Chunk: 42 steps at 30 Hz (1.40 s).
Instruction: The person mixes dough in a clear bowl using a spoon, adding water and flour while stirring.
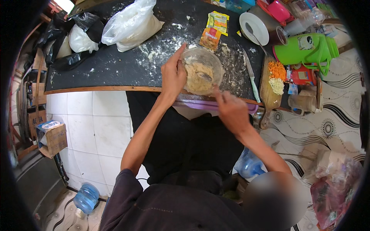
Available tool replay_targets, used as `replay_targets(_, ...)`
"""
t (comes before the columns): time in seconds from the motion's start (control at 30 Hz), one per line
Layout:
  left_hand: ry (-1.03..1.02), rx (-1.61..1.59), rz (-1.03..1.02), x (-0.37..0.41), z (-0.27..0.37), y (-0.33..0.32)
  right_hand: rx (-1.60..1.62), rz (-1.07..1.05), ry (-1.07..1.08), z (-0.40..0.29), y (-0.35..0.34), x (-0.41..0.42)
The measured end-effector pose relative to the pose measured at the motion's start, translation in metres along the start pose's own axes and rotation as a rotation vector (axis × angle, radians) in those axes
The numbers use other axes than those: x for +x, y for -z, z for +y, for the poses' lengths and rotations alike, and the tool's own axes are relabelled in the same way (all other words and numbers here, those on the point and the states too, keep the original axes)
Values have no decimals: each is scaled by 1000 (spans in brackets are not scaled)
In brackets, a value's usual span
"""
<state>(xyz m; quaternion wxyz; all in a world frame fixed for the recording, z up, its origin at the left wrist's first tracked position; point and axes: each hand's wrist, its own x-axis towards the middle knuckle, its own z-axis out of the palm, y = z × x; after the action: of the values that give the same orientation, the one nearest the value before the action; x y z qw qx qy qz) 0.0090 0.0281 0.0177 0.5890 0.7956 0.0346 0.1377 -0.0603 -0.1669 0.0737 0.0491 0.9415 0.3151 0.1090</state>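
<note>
My left hand [174,75] holds the left side of a clear plastic bowl [218,62], its index finger pointing along the rim. Inside the bowl lies a pale, lumpy flour mixture [196,82]. A metal spoon [205,76] is dipped into it, its bowl end partly coated. My right hand [231,111], blurred, is closed around the spoon's handle at the near right of the bowl. Just beyond the bowl lie an orange Fermipan yeast sachet [210,39] and a yellow sachet [218,22]. White flour is scattered over the black tabletop [121,72] around them.
To the right are a knife [250,73] and a wooden cutting board [267,96] with shredded carrot [276,70] and chopped pale vegetable [276,86]. A green thermos [303,49] lies behind, near a white bowl [257,21]. A flour bag [133,27] stands at left.
</note>
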Motion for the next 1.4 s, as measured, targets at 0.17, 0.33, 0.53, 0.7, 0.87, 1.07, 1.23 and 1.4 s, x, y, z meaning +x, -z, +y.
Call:
replay_targets(0.17,-59,-61,-1,1,-8,-1,341,113,-171,43,39,13)
replay_targets(0.33,-37,-61,-61,3,-10,-1,205,-171,-117,60,4,54)
replay_targets(0.53,-49,-76,-9,4,-5,-4,583,-146,-254,47,-18,59)
replay_targets(0.7,-136,-80,89,3,-13,-8,167,-119,-98,-9,-5,12)
replay_targets(0.87,-64,-49,40,2,-10,-9,4,-53,-22,-17,-22,-11)
replay_targets(1.07,-94,-23,-7,5,-7,-3,112,-22,-4,48,20,30)
replay_targets(1.23,-141,31,-11,5,-8,-5,-83,-158,165,47,-11,58)
replay_targets(1.4,-106,79,17,1,-2,-4,452,-336,-325,35,21,61)
